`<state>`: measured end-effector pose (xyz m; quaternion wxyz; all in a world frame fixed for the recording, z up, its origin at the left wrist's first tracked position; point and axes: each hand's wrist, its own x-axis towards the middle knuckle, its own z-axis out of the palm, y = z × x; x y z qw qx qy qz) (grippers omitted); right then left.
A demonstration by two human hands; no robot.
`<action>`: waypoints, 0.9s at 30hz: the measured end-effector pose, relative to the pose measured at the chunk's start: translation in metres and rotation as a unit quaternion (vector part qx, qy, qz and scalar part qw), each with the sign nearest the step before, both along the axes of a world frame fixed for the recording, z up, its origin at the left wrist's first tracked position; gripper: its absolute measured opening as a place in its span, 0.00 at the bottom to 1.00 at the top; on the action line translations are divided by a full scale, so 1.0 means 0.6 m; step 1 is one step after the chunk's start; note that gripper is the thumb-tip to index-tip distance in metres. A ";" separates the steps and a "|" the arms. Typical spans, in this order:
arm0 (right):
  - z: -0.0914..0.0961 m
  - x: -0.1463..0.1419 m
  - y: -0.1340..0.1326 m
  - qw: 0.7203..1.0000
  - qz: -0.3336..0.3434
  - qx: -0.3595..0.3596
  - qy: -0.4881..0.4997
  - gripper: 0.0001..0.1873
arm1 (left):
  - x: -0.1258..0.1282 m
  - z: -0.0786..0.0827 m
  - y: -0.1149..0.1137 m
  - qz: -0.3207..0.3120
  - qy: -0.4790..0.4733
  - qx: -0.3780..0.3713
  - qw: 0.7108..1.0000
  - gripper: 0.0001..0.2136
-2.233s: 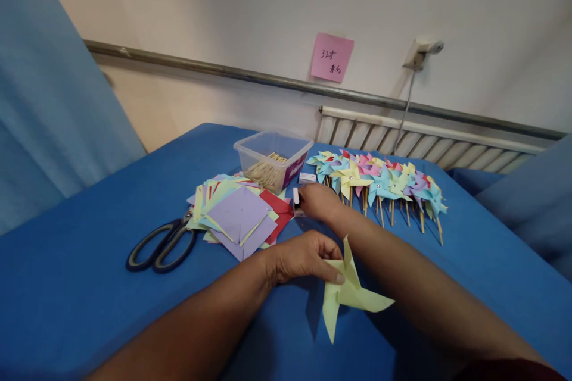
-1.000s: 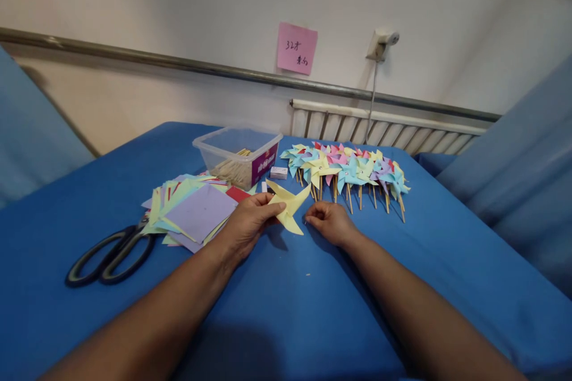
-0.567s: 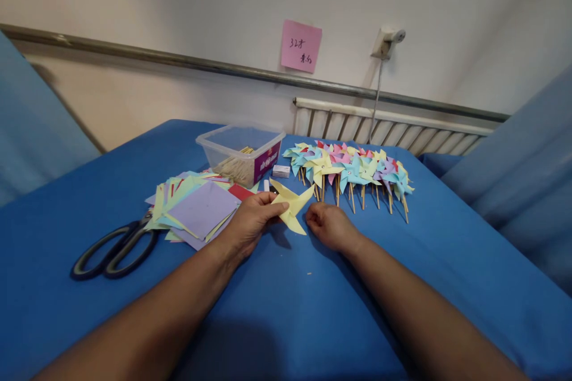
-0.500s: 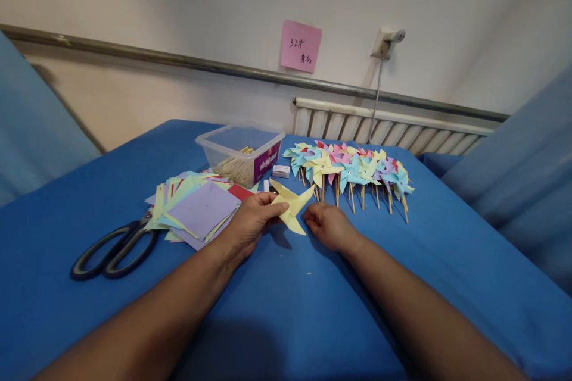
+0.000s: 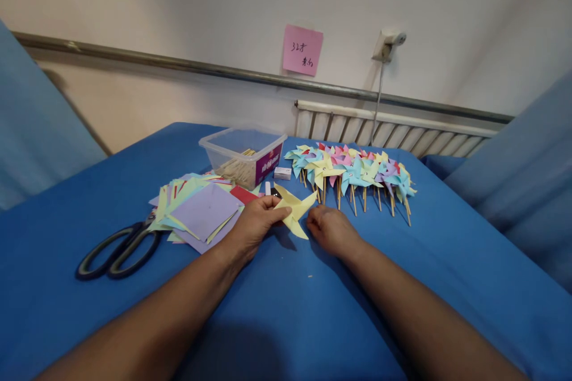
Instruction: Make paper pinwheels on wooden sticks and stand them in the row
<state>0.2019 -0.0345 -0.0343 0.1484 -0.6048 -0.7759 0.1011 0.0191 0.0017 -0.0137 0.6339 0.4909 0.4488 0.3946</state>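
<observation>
A yellow paper pinwheel head is pinched between the thumb and fingers of my left hand, with its blades folded toward the centre. No stick shows on it. Just to its right, my right hand is closed low over the blue cloth, knuckles up. Whatever its fingers hold, if anything, is hidden. Left of my left hand lies a pile of coloured paper squares, a purple one on top. Beyond the right hand, several finished pinwheels on wooden sticks lie in a cluster.
Large scissors lie at the left, their blades under the paper. Behind the pile stands a clear plastic tub of wooden sticks, with a small white box beside it. A radiator and a rail run along the wall.
The whole view has shifted slightly. Both hands keep nearly the same pose, the left still on the yellow pinwheel head and the right still closed beside it.
</observation>
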 end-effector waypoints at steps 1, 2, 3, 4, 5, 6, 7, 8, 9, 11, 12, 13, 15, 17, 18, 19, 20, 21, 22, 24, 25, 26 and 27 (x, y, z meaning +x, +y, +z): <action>-0.003 0.002 0.002 1.000 -0.006 -0.002 0.010 0.08 | 0.000 0.000 0.000 0.001 0.000 0.002 1.000 0.11; -0.006 0.004 0.003 1.000 -0.010 -0.004 0.022 0.07 | 0.000 -0.001 0.001 0.000 -0.001 0.003 1.000 0.11; -0.009 0.007 0.004 0.999 -0.012 -0.005 0.036 0.07 | -0.001 -0.001 0.001 0.000 -0.002 0.005 1.000 0.11; -0.012 0.010 0.005 0.999 -0.013 -0.005 0.051 0.07 | -0.001 -0.001 0.001 0.001 -0.002 0.006 1.000 0.11; -0.014 0.013 0.006 0.998 -0.012 -0.002 0.066 0.06 | -0.001 -0.001 0.001 0.001 -0.003 0.007 1.000 0.11; -0.015 0.015 0.006 0.997 -0.011 0.003 0.078 0.06 | -0.001 -0.001 0.001 0.002 -0.003 0.007 1.000 0.11; -0.016 0.017 0.006 0.996 -0.009 0.009 0.089 0.06 | -0.001 -0.001 0.001 0.003 -0.002 0.007 1.000 0.11; -0.017 0.018 0.006 0.995 -0.006 0.014 0.097 0.05 | -0.001 -0.001 0.000 0.003 -0.002 0.007 1.000 0.11; -0.018 0.019 0.005 0.994 -0.004 0.017 0.104 0.05 | 0.000 -0.001 0.000 0.003 -0.001 0.006 1.000 0.11; -0.019 0.020 0.004 0.993 -0.003 0.016 0.116 0.05 | -0.001 -0.001 0.000 0.001 0.000 0.005 1.000 0.10; -0.019 0.020 0.004 0.993 -0.005 0.012 0.121 0.05 | -0.001 0.000 0.000 0.001 0.001 0.005 1.000 0.10; -0.019 0.021 0.003 0.992 -0.009 0.007 0.124 0.05 | -0.001 0.000 -0.001 0.000 0.002 0.005 1.000 0.10; -0.019 0.021 0.003 0.992 -0.016 -0.001 0.125 0.05 | -0.001 0.000 -0.001 0.000 0.004 0.008 1.000 0.10; -0.018 0.022 0.005 0.993 -0.019 0.000 0.116 0.05 | 0.000 0.001 -0.001 -0.001 0.002 0.009 1.000 0.10; -0.018 0.023 0.006 0.994 -0.021 0.002 0.109 0.06 | 0.000 0.001 -0.001 -0.001 0.001 0.009 1.000 0.10; -0.017 0.023 0.007 0.995 -0.026 0.005 0.100 0.06 | 0.001 0.001 -0.001 -0.001 0.000 0.008 1.000 0.11; -0.016 0.023 0.008 0.995 -0.034 0.006 0.090 0.06 | 0.001 0.001 -0.001 -0.001 -0.001 0.007 1.000 0.11; -0.016 0.023 0.009 0.996 -0.043 0.007 0.082 0.07 | 0.002 0.000 -0.001 -0.001 -0.001 0.006 1.000 0.11; -0.016 0.023 0.010 0.996 -0.050 0.006 0.076 0.07 | 0.002 0.000 0.000 -0.001 -0.001 0.007 1.000 0.11; -0.018 0.023 0.012 0.995 -0.057 0.002 0.078 0.06 | 0.002 -0.002 0.000 -0.001 -0.001 0.010 1.000 0.11; -0.019 0.024 0.012 0.995 -0.057 0.000 0.087 0.05 | 0.002 -0.003 0.001 -0.001 0.000 0.011 1.000 0.11; -0.021 0.025 0.012 0.993 -0.054 -0.001 0.102 0.04 | 0.002 -0.004 0.001 0.000 0.000 0.013 1.000 0.11; -0.022 0.027 0.013 0.992 -0.046 -0.002 0.119 0.04 | 0.002 -0.004 0.001 0.000 0.001 0.014 1.000 0.11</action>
